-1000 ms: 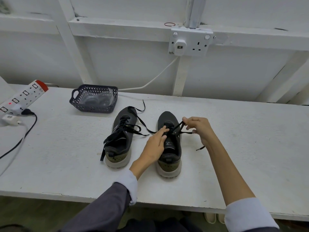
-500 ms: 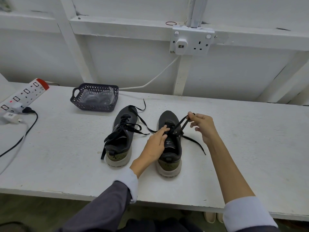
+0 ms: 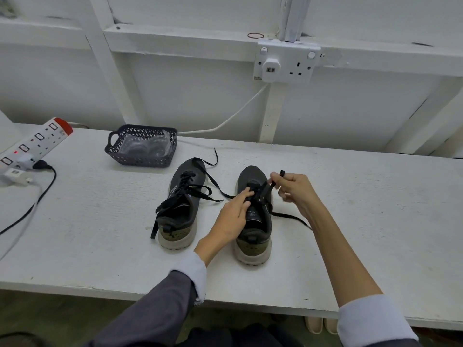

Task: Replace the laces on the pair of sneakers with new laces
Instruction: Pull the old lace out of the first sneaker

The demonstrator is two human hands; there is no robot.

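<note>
Black lace (image 3: 266,189) sits pinched in the right grip (image 3: 295,189); the left grip (image 3: 233,216), fingers straight, presses the sneaker (image 3: 255,234).

Left sleeve: dark grey fabric sleeve (image 3: 155,314), white cuff (image 3: 193,272) at the wrist
Right sleeve: pale white fabric sleeve (image 3: 373,324), pushed up past the forearm
Lap: dark clothing (image 3: 225,338)

The left hand (image 3: 233,214) reaches forward with fingers (image 3: 246,192) stretched, pressing on a shoe (image 3: 253,236). The right hand (image 3: 295,189), just beside it, pinches a lace (image 3: 265,190) between thumb and forefinger, other fingers curled.
</note>
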